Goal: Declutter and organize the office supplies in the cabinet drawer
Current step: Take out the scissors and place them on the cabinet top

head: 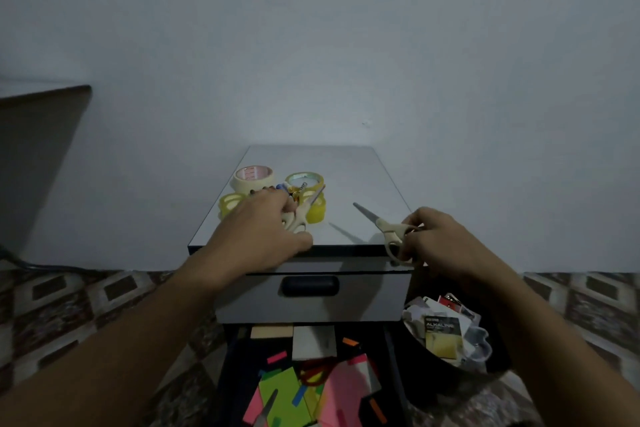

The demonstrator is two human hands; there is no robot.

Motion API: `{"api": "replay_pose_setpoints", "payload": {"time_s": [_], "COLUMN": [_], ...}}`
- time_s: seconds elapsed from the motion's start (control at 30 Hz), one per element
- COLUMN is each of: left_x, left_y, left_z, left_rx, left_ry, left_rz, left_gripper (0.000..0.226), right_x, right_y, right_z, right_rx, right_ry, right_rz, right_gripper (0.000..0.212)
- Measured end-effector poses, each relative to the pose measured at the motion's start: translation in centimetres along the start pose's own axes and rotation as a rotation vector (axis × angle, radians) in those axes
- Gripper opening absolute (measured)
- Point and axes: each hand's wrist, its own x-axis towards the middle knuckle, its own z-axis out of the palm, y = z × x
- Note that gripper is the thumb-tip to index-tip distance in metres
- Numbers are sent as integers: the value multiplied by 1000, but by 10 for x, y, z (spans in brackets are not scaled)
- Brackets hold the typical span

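- Now, the right hand [436,236] holds the cream-handled metal scissors [384,224] over the front right corner of the flat grey tabletop [349,177] of the small cabinet. Its fingers [414,218] are curled through and around the handle loops.
- The long line of these scissors runs from the handles, which are close to the person, out to the tip. The tip points away and to the left. The blades look closed.
- The left hand [266,222] rests on a second pair of cream-handled scissors [300,215] on the left side of the tabletop. Its fingers [277,199] bend down over small things there, but I cannot tell if they pinch anything.
- Just past the left hand sit the tape rolls: a cream paper tape roll [252,177], a clear tape roll with a yellow ring [304,180] and two small yellow tape rolls [317,211], all close together.
- So the sorted pile lies to the left of the held scissors, the way the tip points. I think the right hand should go left and lay them down beside the second pair, both pointing the same way.
- Below, the open dark drawer [239,357] holds a mess of pink sticky notes [343,388] and green sticky notes [280,392], so I think much is left to sort.
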Motion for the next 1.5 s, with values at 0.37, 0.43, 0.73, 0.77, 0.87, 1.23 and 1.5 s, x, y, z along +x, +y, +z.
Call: {"api": "replay_pose_setpoints", "payload": {"time_s": [0.37,0.43,0.73,0.77,0.87,1.23,1.5], "left_x": [113,132,195,200,213,225,211], "left_y": [51,57,58,57,54,45,44], "left_z": [32,50,102,105,110,117,91], "left_rx": [181,237,397,400,404,421,351], "left_ry": [-34,-66,-207,-216,-283,-241,-155], "left_rz": [75,91,48,46,-1,-18,17], "left_gripper": [44,43,37,39,57,78,46], "right_x": [101,123,187,193,204,222,212], "right_y": [2,8,30,30,30,45,45], "right_z": [-6,-1,14,14,16,36,30], "right_rx": [61,49,-180,-205,-285,-352,-407], "right_ry": [144,150,164,175,192,234,251], "right_rz": [106,141,117,102,78,14,-33], "right_gripper": [13,15,20,24,31,46,32]}}
